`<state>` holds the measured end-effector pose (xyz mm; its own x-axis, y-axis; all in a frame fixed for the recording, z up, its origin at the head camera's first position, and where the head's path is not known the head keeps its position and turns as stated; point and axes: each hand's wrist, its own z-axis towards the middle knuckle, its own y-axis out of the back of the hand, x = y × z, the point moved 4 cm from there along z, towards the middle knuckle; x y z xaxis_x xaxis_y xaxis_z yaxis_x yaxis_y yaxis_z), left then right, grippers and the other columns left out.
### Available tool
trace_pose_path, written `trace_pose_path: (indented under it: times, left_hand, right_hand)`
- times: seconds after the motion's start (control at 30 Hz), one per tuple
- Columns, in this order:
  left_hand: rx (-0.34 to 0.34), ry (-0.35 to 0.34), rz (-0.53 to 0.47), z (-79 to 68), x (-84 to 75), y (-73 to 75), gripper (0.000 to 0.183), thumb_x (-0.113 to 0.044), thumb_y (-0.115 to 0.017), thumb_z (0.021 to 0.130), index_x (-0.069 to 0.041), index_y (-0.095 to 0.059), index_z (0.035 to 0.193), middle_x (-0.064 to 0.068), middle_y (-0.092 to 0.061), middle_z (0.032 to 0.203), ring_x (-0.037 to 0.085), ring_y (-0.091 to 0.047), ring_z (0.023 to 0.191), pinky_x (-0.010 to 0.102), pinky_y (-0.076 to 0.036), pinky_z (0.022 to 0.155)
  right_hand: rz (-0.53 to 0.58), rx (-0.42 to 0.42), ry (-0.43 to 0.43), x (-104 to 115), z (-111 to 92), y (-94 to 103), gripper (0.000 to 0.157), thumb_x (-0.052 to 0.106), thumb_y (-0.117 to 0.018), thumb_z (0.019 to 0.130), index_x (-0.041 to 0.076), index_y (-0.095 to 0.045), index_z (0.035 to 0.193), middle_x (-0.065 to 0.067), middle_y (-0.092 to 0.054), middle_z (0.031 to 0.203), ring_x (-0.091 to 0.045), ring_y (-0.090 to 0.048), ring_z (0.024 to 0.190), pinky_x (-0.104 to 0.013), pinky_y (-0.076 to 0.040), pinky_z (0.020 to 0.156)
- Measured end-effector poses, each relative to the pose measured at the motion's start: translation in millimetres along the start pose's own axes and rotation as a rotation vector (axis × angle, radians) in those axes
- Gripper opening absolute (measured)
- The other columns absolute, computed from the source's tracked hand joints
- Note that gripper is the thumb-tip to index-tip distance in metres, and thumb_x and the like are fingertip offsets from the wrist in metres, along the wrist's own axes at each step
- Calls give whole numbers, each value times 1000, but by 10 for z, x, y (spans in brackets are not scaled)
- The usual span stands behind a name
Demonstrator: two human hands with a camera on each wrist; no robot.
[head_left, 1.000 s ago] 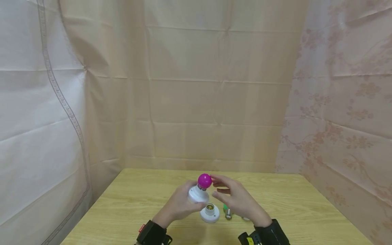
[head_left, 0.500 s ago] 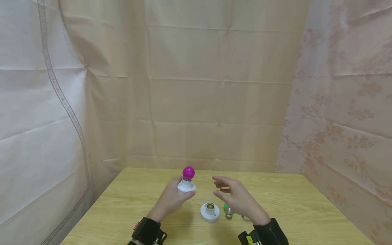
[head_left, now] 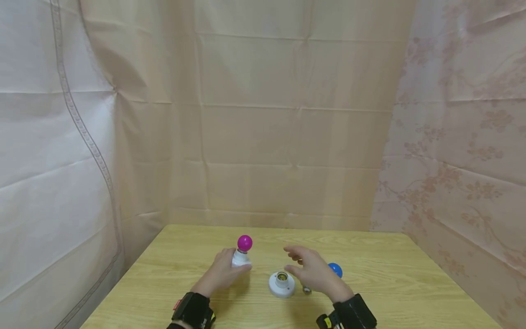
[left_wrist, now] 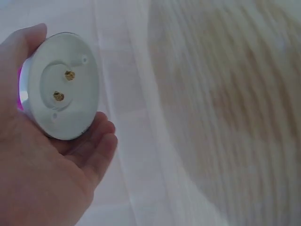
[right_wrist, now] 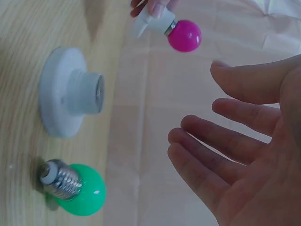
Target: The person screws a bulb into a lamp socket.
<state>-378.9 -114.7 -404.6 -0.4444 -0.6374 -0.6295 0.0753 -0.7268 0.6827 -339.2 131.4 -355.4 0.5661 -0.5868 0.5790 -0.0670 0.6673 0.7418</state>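
Observation:
My left hand [head_left: 222,271] grips a white lamp holder [head_left: 240,259] by its round base, with a magenta bulb [head_left: 244,243] seated upright in it. In the left wrist view the underside of that lamp holder [left_wrist: 66,87] faces the camera, showing two brass screws, and it is held above the table. My right hand [head_left: 313,270] hovers with relaxed fingers and holds nothing. Below and left of it, a second white lamp holder [head_left: 281,285] stands with its socket up. A green bulb [right_wrist: 83,190] lies on its side close to that holder, mostly hidden by the right hand in the head view.
A blue bulb [head_left: 335,269] lies beyond the right wrist, partly covered by it. The wooden table [head_left: 164,283] meets a beige curtain [head_left: 263,137] at its back edge, with more cloth along the left and right sides.
The left hand has carried the lamp holder and magenta bulb left, away from the right hand, and lowered it. The right hand has dropped slightly, and the blue bulb has come into sight.

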Motion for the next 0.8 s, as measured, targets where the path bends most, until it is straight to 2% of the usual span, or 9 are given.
trace_pose_path:
  times: [0.17,0.33,0.53,0.63,0.8]
  left_hand:
    - [47,21,68,-49,52,5,44,-43,-64,80,-6,-54,100,1,-49,84,19,-43,79,37,-39,66]
    - [124,70,150,-115,77,5,44,-45,-63,81,-5,-53,96,2,-46,80,22,-41,78,38,-36,65]
    - [205,145,194,-154,130,-27,60,-50,-62,79,1,-49,108,5,-45,85,23,-41,80,40,-38,65]
    - [204,151,227,-161,125,-30,65,-49,-64,78,3,-48,113,6,-46,87,25,-42,82,42,-39,67]
    - [207,189,284,-188,132,-23,75,-50,-65,77,7,-44,121,12,-52,98,31,-46,90,48,-41,76]
  right_hand:
    - [-72,0,-65,-142,-9,-2,45,26,-60,88,10,-48,128,-9,-54,120,-27,-50,107,-46,-43,86]
    - [-103,10,-86,-213,-24,7,43,28,-61,87,9,-50,125,-11,-53,120,-30,-49,107,-48,-43,85]
    - [-152,10,-162,-292,-40,-38,39,24,-63,85,8,-54,120,-14,-52,121,-33,-46,111,-51,-40,88]
    - [-194,8,-206,-332,-53,-67,38,24,-64,83,9,-56,118,-15,-52,120,-35,-45,112,-54,-39,88]
    - [-269,26,-242,-362,-64,-105,37,22,-65,81,10,-58,115,-14,-55,113,-33,-51,103,-54,-44,81]
